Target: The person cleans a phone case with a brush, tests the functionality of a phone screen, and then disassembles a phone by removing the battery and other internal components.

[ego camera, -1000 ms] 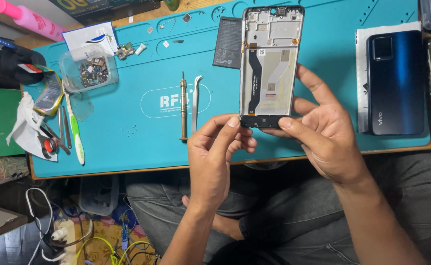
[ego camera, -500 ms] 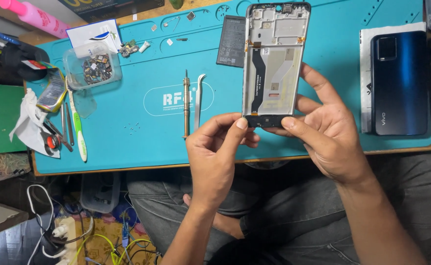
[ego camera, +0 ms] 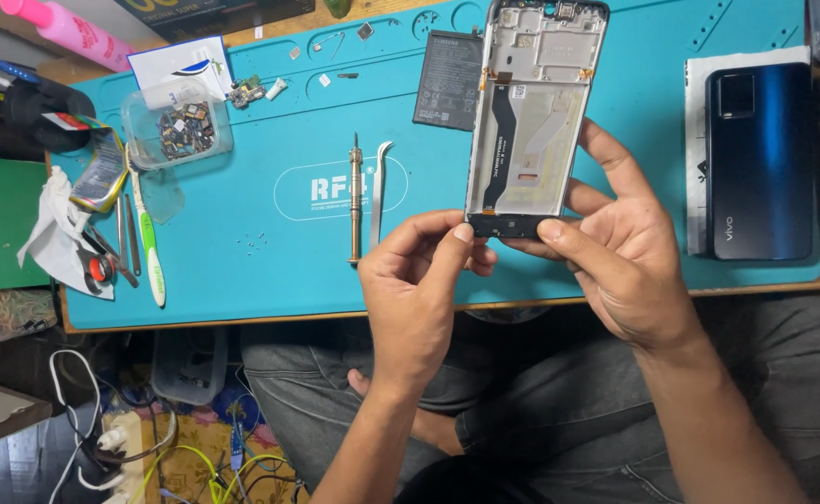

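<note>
nearest the camera, the left hand (ego camera: 419, 299) pinches the lower left corner of an opened phone frame (ego camera: 533, 112), thumb and forefinger closed on its dark bottom edge. the right hand (ego camera: 620, 261) grips the lower right corner of the same frame, thumb on the bottom edge, fingers wrapped behind the right side. the frame stands nearly upright above both hands, its bottom end in the grip, the rest rising over the mat: a thin metal-rimmed shell with a pale matte inner plate and a black flat cable running down its middle. beneath it lies a teal rubbery work mat (ego camera: 270, 252). left of the hands rest a brass-handled screwdriver (ego camera: 356, 201) and curved steel tweezers (ego camera: 380, 191), side by side. farther off, a flat black battery (ego camera: 447, 79) lies just beside the frame, and a glossy dark blue back cover (ego camera: 760, 159) lies to the right.
</note>
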